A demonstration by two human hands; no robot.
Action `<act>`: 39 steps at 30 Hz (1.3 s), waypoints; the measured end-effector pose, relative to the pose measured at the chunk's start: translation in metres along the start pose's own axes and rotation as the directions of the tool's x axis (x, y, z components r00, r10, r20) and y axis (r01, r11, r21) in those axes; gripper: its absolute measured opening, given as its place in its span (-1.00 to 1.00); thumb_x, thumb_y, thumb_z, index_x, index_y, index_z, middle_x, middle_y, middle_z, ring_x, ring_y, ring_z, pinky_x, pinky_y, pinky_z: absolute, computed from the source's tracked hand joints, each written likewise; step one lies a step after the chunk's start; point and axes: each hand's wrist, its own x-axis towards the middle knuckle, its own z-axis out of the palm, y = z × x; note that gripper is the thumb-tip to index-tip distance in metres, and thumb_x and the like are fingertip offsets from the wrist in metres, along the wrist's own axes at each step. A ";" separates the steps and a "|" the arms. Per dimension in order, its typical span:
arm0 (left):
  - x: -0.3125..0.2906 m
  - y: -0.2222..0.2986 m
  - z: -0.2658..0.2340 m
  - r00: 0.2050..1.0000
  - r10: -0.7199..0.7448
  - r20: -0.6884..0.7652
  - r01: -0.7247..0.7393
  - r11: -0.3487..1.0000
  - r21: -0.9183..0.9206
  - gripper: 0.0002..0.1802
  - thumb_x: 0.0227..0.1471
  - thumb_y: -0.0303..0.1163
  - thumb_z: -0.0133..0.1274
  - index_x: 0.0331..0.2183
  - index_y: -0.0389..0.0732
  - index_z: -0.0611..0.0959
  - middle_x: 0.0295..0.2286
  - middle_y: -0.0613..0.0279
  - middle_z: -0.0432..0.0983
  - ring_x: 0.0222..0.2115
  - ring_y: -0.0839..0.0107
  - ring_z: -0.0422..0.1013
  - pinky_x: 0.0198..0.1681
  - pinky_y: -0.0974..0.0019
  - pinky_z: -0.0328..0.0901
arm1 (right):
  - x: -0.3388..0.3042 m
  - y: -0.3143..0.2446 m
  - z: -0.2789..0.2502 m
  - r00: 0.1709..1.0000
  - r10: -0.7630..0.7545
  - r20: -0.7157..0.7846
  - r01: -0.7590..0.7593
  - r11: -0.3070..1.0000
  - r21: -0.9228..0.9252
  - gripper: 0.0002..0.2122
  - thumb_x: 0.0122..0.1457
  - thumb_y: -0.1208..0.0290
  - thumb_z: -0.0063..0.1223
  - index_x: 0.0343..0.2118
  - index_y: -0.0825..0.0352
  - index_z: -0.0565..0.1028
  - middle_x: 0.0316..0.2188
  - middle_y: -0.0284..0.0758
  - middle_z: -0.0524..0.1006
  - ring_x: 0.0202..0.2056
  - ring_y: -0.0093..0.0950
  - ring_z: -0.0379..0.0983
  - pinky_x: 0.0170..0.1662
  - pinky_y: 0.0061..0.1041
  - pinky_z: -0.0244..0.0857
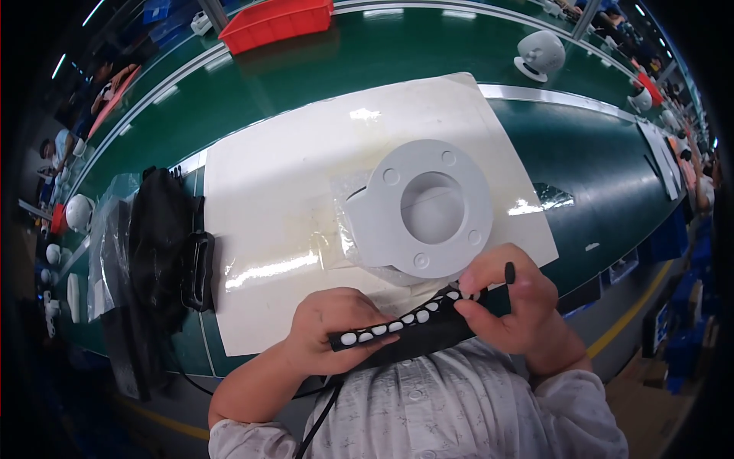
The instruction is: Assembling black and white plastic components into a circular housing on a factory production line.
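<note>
The step in hand looks to be freeing one piece from a black strip (414,320) studded with white discs (422,315), low in the frame just above the person's shirt (417,394). The left hand (336,325) grips the strip's lower-left end, thumb and fingers closed around it. The right hand (512,302) has its thumb and forefinger pinched about the upper-right end; what lies between those fingertips is too small to make out. A small black oval piece (510,273) shows against the right hand — whether it is stuck there or held cannot be told.

The white round device (388,218) lies right of centre on a pale sheet (275,199) over the green table (604,176), with four small round marks spaced around its ring. Neither hand appears to grip it, though the right is just beside its lower edge.

As a judgement, the next move calls for a steady left grip and a fine fingertip pinch at the piece's rim — lifting slowly, so neighbouring pieces stay seated and the strip does not buckle.
</note>
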 end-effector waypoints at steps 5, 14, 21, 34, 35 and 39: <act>-0.003 0.001 -0.005 1.000 -0.001 0.020 0.000 1.000 0.024 -0.76 -0.52 -0.69 0.21 -0.62 -0.31 0.51 -0.70 0.15 0.43 -0.68 0.29 0.39 -0.58 0.35 0.29 | 0.003 -0.001 0.007 0.995 -0.012 0.098 0.010 1.000 0.023 -0.38 -0.21 0.76 0.05 -0.04 0.19 0.11 -0.34 -0.21 0.37 -0.38 -0.41 0.38 -0.33 -0.50 0.30; -0.011 -0.005 -0.014 0.999 0.044 0.014 -0.044 0.998 0.032 -0.73 -0.51 -0.69 0.19 -0.58 -0.30 0.51 -0.67 0.16 0.44 -0.67 0.27 0.40 -0.58 0.37 0.28 | 0.011 -0.009 0.016 0.989 0.057 0.138 -0.059 0.998 0.016 -0.41 -0.22 0.78 0.06 -0.09 0.16 0.14 -0.31 -0.26 0.33 -0.34 -0.41 0.38 -0.29 -0.51 0.29; -0.015 -0.009 -0.021 0.990 0.069 0.127 -0.071 0.997 0.015 -0.75 -0.44 -0.64 0.14 -0.50 -0.28 0.56 -0.58 0.18 0.49 -0.62 0.32 0.41 -0.56 0.40 0.27 | 0.014 -0.007 0.016 0.969 0.057 0.239 -0.076 0.995 0.071 -0.48 -0.22 0.77 0.08 -0.18 0.18 0.19 -0.35 -0.30 0.33 -0.36 -0.42 0.37 -0.31 -0.54 0.27; -0.012 -0.010 -0.029 0.974 0.136 0.183 -0.145 0.989 0.038 -0.76 -0.42 -0.62 0.13 -0.50 -0.29 0.56 -0.55 0.16 0.50 -0.59 0.31 0.42 -0.56 0.41 0.28 | 0.021 -0.013 0.018 0.974 0.047 0.221 -0.094 0.974 0.206 -0.54 -0.22 0.79 0.05 -0.26 0.18 0.22 -0.49 -0.32 0.35 -0.50 -0.46 0.37 -0.45 -0.55 0.28; -0.014 -0.011 -0.029 0.973 0.137 0.183 -0.146 0.989 0.038 -0.76 -0.42 -0.62 0.13 -0.50 -0.29 0.56 -0.55 0.16 0.50 -0.59 0.31 0.42 -0.56 0.41 0.28 | 0.023 -0.013 0.017 0.974 0.047 0.220 -0.093 0.974 0.205 -0.54 -0.22 0.79 0.05 -0.26 0.18 0.22 -0.49 -0.32 0.35 -0.50 -0.46 0.37 -0.45 -0.55 0.28; -0.015 -0.012 -0.024 0.994 0.075 0.082 -0.076 0.997 0.013 -0.74 -0.46 -0.64 0.17 -0.51 -0.29 0.55 -0.57 0.13 0.49 -0.61 0.32 0.42 -0.55 0.41 0.28 | 0.035 -0.009 0.008 0.998 0.048 0.050 -0.057 0.981 0.185 -0.64 -0.23 0.74 0.09 -0.39 0.25 0.23 -0.57 -0.35 0.33 -0.57 -0.49 0.31 -0.52 -0.57 0.24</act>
